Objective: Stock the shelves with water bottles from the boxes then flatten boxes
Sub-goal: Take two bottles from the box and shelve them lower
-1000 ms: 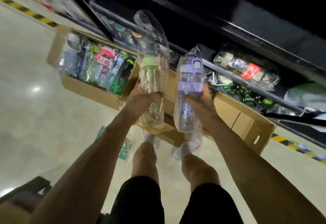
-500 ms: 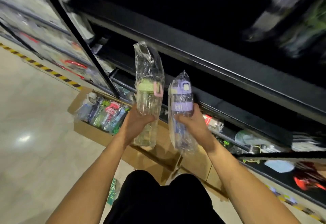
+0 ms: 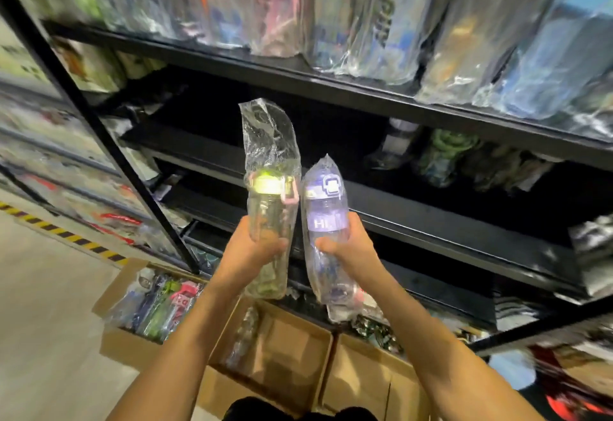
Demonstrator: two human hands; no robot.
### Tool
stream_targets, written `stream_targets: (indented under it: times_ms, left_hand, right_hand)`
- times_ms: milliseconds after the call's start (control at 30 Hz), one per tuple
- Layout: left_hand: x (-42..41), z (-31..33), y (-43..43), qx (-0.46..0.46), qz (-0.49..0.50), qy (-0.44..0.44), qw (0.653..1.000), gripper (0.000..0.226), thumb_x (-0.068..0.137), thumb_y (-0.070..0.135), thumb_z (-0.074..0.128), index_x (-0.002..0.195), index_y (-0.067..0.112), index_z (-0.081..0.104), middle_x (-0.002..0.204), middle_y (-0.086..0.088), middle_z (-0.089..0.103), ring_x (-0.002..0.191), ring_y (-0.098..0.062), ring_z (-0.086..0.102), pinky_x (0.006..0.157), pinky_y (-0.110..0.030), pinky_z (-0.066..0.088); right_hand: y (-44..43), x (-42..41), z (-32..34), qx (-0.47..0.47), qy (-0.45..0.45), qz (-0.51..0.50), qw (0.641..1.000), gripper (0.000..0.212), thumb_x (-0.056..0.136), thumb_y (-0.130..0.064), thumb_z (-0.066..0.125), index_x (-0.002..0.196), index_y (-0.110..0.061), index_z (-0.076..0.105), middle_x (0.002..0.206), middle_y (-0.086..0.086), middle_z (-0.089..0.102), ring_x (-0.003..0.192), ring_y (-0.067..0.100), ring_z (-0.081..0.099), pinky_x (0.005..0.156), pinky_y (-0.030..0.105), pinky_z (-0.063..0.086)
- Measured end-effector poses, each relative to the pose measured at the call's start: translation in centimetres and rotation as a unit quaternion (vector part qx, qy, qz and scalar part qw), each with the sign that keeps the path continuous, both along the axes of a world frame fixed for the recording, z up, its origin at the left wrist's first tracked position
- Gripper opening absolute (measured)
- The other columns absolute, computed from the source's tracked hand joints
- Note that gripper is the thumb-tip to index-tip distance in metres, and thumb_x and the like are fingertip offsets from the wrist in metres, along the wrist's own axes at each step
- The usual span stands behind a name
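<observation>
While gripped: green-lidded bottle (image 3: 269, 211) in left hand (image 3: 250, 254), purple "HI"-lettered bottle (image 3: 326, 208) in right hand (image 3: 353, 251).

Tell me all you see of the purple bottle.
The purple bottle is clear plastic with a purple lid, a white latch on top and a purple band lettered "HI". It is wrapped in a crinkled clear bag whose end sticks up above the lid. The right hand grips its middle, holding it roughly upright before the dark shelf. Its bag meets the bag of the green bottle beside it.
</observation>
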State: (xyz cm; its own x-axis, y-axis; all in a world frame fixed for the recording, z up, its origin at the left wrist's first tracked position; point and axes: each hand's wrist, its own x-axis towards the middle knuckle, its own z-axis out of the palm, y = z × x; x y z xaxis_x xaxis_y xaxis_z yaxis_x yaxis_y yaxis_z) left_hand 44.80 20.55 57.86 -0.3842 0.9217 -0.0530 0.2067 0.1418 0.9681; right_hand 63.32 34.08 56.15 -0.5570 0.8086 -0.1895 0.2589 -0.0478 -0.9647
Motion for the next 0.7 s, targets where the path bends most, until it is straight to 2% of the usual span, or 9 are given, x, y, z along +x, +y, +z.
stream_targets:
  times_ms: [133, 200, 267, 333, 400, 467, 567, 633, 700]
  left_hand:
    - [-1.7, 0.7, 3.0, -0.029, 0.018, 0.032, 0.999, 0.026, 0.083, 0.02, 0.077, 0.081, 0.007, 0.054, 0.069, -0.001, 0.053, 0.063, -0.016, 0.054, 0.065, -0.036, 0.048]
    - [-3.1, 0.3, 4.6, -0.042, 0.037, 0.037, 0.998, 0.033, 0.075, 0.035, 0.081, 0.094, 0.018, 0.061, 0.08, 0.005, 0.066, 0.073, -0.012, 0.067, 0.071, -0.032, 0.055]
    - [-4.6, 0.2, 6.1, -0.041, 0.048, 0.032, 0.997, 0.053, 0.071, 0.042, 0.085, 0.115, 0.024, 0.062, 0.098, 0.004, 0.073, 0.09, -0.017, 0.074, 0.08, -0.034, 0.06]
    - [-5.7, 0.3, 7.5, -0.024, 0.039, 0.034, 0.998, 0.058, 0.072, 0.041, 0.088, 0.12, 0.024, 0.06, 0.101, 0.006, 0.072, 0.097, -0.021, 0.074, 0.083, -0.034, 0.059]
    - [-6.1, 0.8, 8.5, -0.006, 0.049, 0.023, 0.999, 0.06, 0.074, 0.033, 0.09, 0.123, 0.029, 0.056, 0.108, 0.009, 0.07, 0.1, -0.011, 0.072, 0.084, -0.029, 0.057]
    - [-6.5, 1.3, 9.3, 0.006, 0.055, 0.013, 0.998, 0.065, 0.076, 0.026, 0.091, 0.126, 0.03, 0.051, 0.114, 0.01, 0.067, 0.103, -0.006, 0.069, 0.084, -0.025, 0.054]
    - [-7.6, 1.1, 10.6, 0.025, 0.045, 0.016, 0.999, 0.072, 0.074, 0.021, 0.093, 0.13, 0.028, 0.048, 0.119, 0.008, 0.065, 0.107, -0.006, 0.067, 0.088, -0.027, 0.055]
    - [-8.5, 1.1, 11.4, 0.033, 0.043, 0.013, 0.998, 0.076, 0.073, 0.02, 0.094, 0.132, 0.028, 0.047, 0.121, 0.008, 0.064, 0.109, -0.006, 0.066, 0.085, -0.023, 0.055]
    - [-9.0, 1.1, 12.1, 0.046, 0.021, 0.007, 0.999, 0.078, 0.073, 0.018, 0.094, 0.134, 0.028, 0.047, 0.123, 0.01, 0.064, 0.11, -0.004, 0.067, 0.083, -0.018, 0.055]
  right_hand:
    - [1.9, -0.7, 2.7, 0.049, -0.005, -0.02, 0.999, 0.061, 0.084, -0.019, 0.083, 0.133, -0.025, 0.047, 0.121, -0.008, 0.063, 0.108, 0.009, 0.066, 0.084, 0.027, 0.055]
    - [2.9, -1.2, 3.7, 0.066, -0.011, -0.029, 0.997, 0.061, 0.085, -0.021, 0.084, 0.133, -0.026, 0.047, 0.119, -0.01, 0.063, 0.107, 0.006, 0.065, 0.078, 0.023, 0.051]
    - [3.9, -1.8, 4.5, 0.079, -0.014, -0.043, 0.996, 0.061, 0.085, -0.025, 0.084, 0.133, -0.03, 0.047, 0.119, -0.013, 0.064, 0.105, 0.004, 0.065, 0.078, 0.024, 0.051]
    - [4.7, -2.4, 5.1, 0.086, -0.007, -0.066, 0.994, 0.062, 0.084, -0.026, 0.085, 0.133, -0.03, 0.048, 0.118, -0.013, 0.065, 0.105, 0.004, 0.065, 0.082, 0.027, 0.053]
    - [5.2, -3.2, 5.3, 0.094, 0.005, -0.088, 0.992, 0.063, 0.082, -0.026, 0.086, 0.133, -0.03, 0.049, 0.118, -0.013, 0.066, 0.106, 0.005, 0.066, 0.085, 0.029, 0.054]
    - [5.6, -3.9, 5.4, 0.102, 0.013, -0.11, 0.989, 0.062, 0.081, -0.025, 0.088, 0.132, -0.029, 0.051, 0.117, -0.013, 0.067, 0.105, 0.003, 0.067, 0.083, 0.026, 0.053]
    - [6.2, -4.8, 5.3, 0.125, 0.03, -0.164, 0.978, 0.063, 0.077, -0.024, 0.091, 0.128, -0.03, 0.055, 0.116, -0.012, 0.069, 0.099, -0.003, 0.067, 0.083, 0.024, 0.054]
    - [6.5, -5.4, 5.3, 0.127, 0.043, -0.19, 0.972, 0.061, 0.077, -0.022, 0.092, 0.125, -0.027, 0.055, 0.115, -0.01, 0.069, 0.096, -0.004, 0.067, 0.082, 0.023, 0.056]
    - [6.8, -5.9, 5.2, 0.125, 0.051, -0.202, 0.97, 0.058, 0.08, -0.02, 0.09, 0.125, -0.022, 0.053, 0.115, -0.007, 0.068, 0.094, -0.006, 0.067, 0.076, 0.015, 0.054]
